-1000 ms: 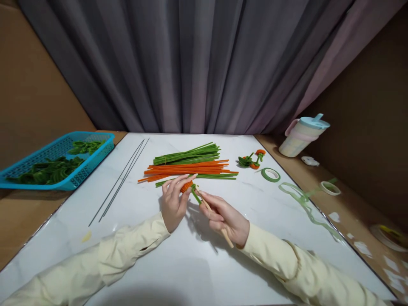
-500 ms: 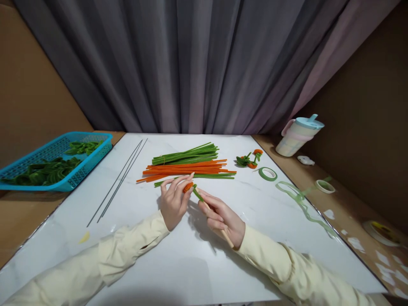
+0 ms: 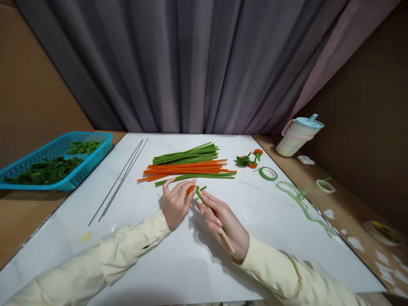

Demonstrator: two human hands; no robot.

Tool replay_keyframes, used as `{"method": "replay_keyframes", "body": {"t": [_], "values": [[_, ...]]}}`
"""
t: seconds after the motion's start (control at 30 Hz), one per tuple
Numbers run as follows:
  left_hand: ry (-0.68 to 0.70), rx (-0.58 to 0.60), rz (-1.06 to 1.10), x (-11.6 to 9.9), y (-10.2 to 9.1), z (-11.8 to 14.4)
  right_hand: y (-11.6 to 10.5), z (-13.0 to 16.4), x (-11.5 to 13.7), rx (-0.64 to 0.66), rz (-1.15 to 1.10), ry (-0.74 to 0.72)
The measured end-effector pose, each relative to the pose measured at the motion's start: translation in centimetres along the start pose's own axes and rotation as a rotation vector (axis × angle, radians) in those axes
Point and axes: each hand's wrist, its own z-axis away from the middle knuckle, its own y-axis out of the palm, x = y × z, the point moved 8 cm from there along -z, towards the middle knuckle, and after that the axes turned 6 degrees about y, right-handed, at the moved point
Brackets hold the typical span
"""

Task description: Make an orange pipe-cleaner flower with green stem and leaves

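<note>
Between the fingers of my left hand [image 3: 176, 205] is a small orange coiled piece [image 3: 191, 189], pinched near the fingertips. My right hand [image 3: 225, 225] is closed around a thin wooden stick [image 3: 227, 241], its upper end pointing at the orange piece. A green pipe cleaner [image 3: 200, 195] runs from beside the orange piece along the stick's tip, with a short end poking out to the right. Just beyond my hands lie orange pipe cleaners [image 3: 188, 168] and a bundle of green pipe cleaners [image 3: 188, 154], with a few loose green ones in front.
Dark wires [image 3: 123, 180] lie at left, beside a blue basket [image 3: 106, 142] of green coiled pieces. To the right are small orange-and-green pieces [image 3: 253, 165], green tape [image 3: 268, 173], a loose tape strip [image 3: 306, 208] and a tumbler [image 3: 296, 136].
The green pipe cleaner has turned at the stick's tip, and a short end now points right. My right hand has shifted slightly down and right; the left barely moved.
</note>
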Motion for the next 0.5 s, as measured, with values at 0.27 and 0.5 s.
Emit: {"method": "replay_keyframes", "body": {"t": [0.27,0.5], "values": [[-0.021,0.046,0.039,0.1,0.4,0.4,-0.2,0.4,-0.7,-0.078,0.09,-0.136],[-0.045,0.023,0.082,0.4,0.2,0.2,0.4,-0.3,-1.2,0.091,-0.189,0.144]]}}
